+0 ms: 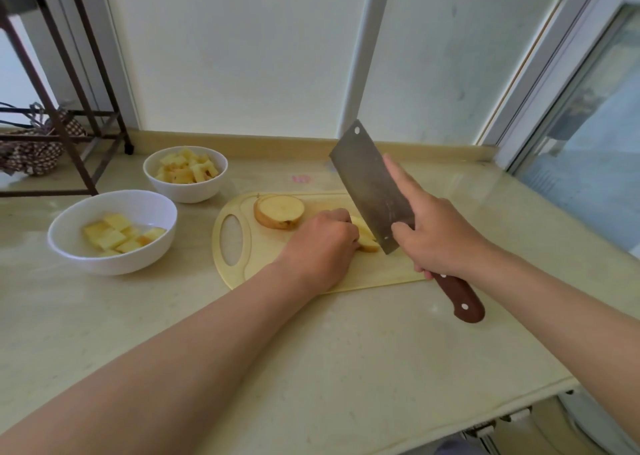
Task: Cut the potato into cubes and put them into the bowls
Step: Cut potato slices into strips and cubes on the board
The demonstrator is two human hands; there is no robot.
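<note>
On the pale yellow cutting board [239, 271] my left hand [320, 247] presses down on a potato piece [367, 241], fingers curled over it. My right hand [440, 238] grips a cleaver [372, 184] by its brown handle, forefinger along the blade. The blade is tilted, with its lower corner touching the held potato piece. A thick round potato slice [278, 211] lies apart at the board's far side. Two white bowls hold potato cubes: the near bowl [69, 236] at left and the far bowl [207, 188] behind it.
The board lies on a beige counter [311, 368] that ends at a wall and window frame behind. A dark metal rack [69, 115] with a patterned cloth stands at the far left. The counter's right edge drops off near a glass door.
</note>
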